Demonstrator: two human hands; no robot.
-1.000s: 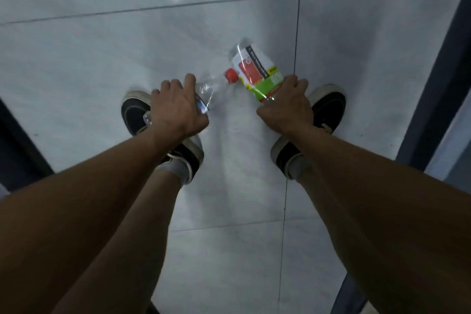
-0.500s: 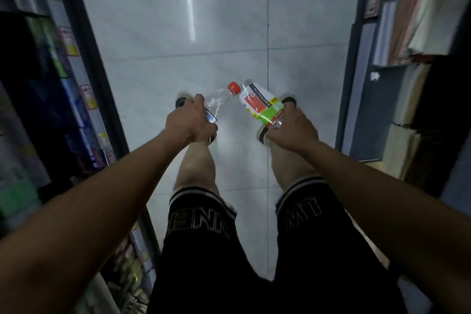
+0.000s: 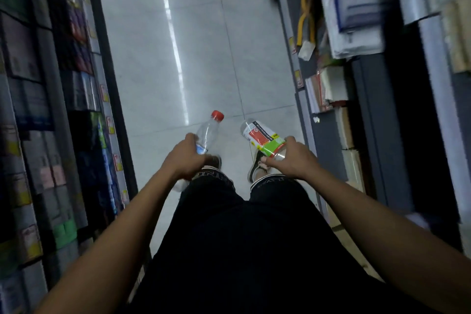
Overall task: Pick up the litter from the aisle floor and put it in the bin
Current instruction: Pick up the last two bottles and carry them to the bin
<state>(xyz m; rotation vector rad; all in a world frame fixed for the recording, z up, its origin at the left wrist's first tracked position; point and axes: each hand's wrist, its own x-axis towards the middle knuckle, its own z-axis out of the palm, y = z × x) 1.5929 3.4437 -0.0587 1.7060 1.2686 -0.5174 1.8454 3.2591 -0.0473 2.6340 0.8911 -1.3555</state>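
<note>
My left hand [image 3: 184, 160] grips a clear plastic bottle [image 3: 210, 132] with a red cap, held above the floor with the cap pointing away from me. My right hand [image 3: 289, 160] holds a clear plastic cup [image 3: 263, 139] with a red, white and green label, its open end facing forward. Both items hang at about knee height over the grey tiled aisle floor [image 3: 178, 46]. No bin is in view.
Stocked shelves [image 3: 51, 109] line the left side of the narrow aisle. Shelves with stacked paper goods and packets [image 3: 356, 33] line the right. My black shorts and dark shoes [image 3: 257, 168] are below the hands. The tiled floor stretches ahead between the shelves.
I have straightened up from a crouch over the floor, lifting the bottle and the cup with me. The view now looks along the aisle, and the hands have moved apart.
</note>
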